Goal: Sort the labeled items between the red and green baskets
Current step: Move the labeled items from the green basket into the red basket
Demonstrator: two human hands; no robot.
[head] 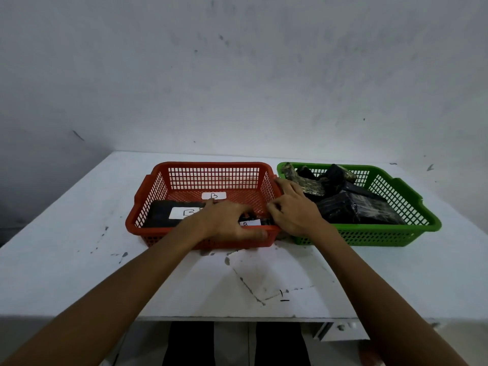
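Both hands, the left hand point(227, 220) and right hand point(293, 207), settle a B-labelled item point(250, 223) in the red basket point(211, 175), grip unclear; next, I judge, comes the green basket point(396, 186).

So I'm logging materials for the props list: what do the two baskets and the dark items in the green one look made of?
Red basket and green basket: apparently moulded plastic, matte, with lattice walls. The dark items: seemingly wrapped in glossy black film, judging by creases and sheen; contents hidden.
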